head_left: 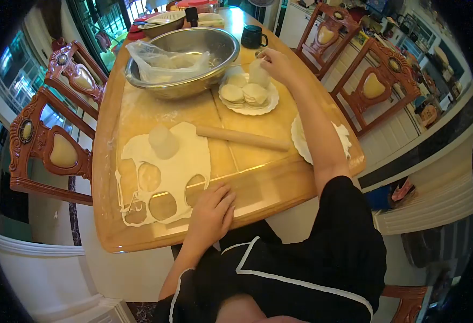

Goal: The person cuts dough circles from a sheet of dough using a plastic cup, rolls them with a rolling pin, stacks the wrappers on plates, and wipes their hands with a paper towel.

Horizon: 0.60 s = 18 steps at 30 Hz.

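Observation:
My right hand is closed on a thin dough round, which hangs over the far side of a white plate. Stacks of dough rounds lie on that plate. My left hand rests flat near the table's front edge, fingers stretched out, beside a rolled dough sheet. Several round holes are cut in the sheet, and a pale translucent cup stands on it. A wooden rolling pin lies across the table, its left end at the dough's edge.
A large metal bowl with a plastic bag inside stands behind the dough. Beyond the plate is a dark mug. My right forearm partly covers a second white plate. Carved chairs line both sides of the wooden table.

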{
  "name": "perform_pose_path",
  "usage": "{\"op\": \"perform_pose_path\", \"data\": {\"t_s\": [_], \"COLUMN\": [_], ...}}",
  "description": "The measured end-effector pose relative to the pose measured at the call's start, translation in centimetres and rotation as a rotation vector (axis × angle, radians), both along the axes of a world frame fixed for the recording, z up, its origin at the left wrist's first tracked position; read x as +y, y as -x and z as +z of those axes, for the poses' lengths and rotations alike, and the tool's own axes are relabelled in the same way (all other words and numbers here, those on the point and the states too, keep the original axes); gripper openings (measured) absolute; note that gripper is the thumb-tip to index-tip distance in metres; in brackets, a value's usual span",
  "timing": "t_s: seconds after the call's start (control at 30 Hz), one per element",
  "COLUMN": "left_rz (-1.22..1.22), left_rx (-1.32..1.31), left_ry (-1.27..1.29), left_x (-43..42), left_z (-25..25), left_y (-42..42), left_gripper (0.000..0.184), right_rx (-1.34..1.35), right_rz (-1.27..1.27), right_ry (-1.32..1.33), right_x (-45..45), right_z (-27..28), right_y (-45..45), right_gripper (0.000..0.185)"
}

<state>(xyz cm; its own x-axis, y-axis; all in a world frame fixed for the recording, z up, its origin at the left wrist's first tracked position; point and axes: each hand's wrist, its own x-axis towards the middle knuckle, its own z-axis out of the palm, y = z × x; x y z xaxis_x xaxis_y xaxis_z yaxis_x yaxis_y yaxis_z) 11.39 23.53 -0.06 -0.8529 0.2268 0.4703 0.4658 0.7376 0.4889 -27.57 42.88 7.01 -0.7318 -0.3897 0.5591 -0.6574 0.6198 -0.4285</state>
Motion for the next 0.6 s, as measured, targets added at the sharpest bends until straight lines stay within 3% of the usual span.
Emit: {"op": "perform_pose_path", "data": {"t_s": [0.17, 0.2, 0.3, 0.33, 0.4, 0.43, 0.5, 0.6], "left_rz": [0.001, -0.007, -0.012, -0.020, -0.017, -0.022, 0.005, -0.013], "left_rx": [-0.028, -0.028, -0.020, -0.010, 0.006, 0.012, 0.003, 0.075], "left_ry": [-0.010, -0.013, -0.020, -0.028, -0.035, -0.050, -0.101, -0.125], "left_x": [-0.2, -0.2, -0.3, -0.3, -0.4, -0.4, -0.4, -0.7], "left_z": [-0.2, -0.2, -0.4, -0.4, -1.1, -1.0, -0.1, -0.7], "left_y": [0.3, 0.2, 0.3, 0.4, 0.5, 0.4, 0.1, -0.1], "left_gripper": [0.030, 0.029, 0.029, 0.029, 0.029, 0.029, 0.024, 0.023], "right_rx": [-0.252, -0.100, -0.040, -0.085, 0.156, 0.156, -0.005, -0.228], "right_rz": [-0.240, -0.275, -0.320, -0.414, -0.365, -0.256, -0.049, 0.225], "right_ry": [0.018, -0.086, -0.106, -0.240, -0.386, -0.348, -0.249, -0.221], "right_x": [-0.8, -0.3, 0.2, -0.1, 2.2, 1.9, -1.5, -3.5], "right_z": [-4.9, -6.4, -6.8, -5.0, -7.8, -6.0, -0.4, -1.3], "right_y": [3.4, 4.9, 5.2, 3.3, 7.2, 4.5, -6.0, -14.9], "right_gripper": [0.022, 0.018, 0.018, 0.019, 0.021, 0.024, 0.024, 0.028]}}
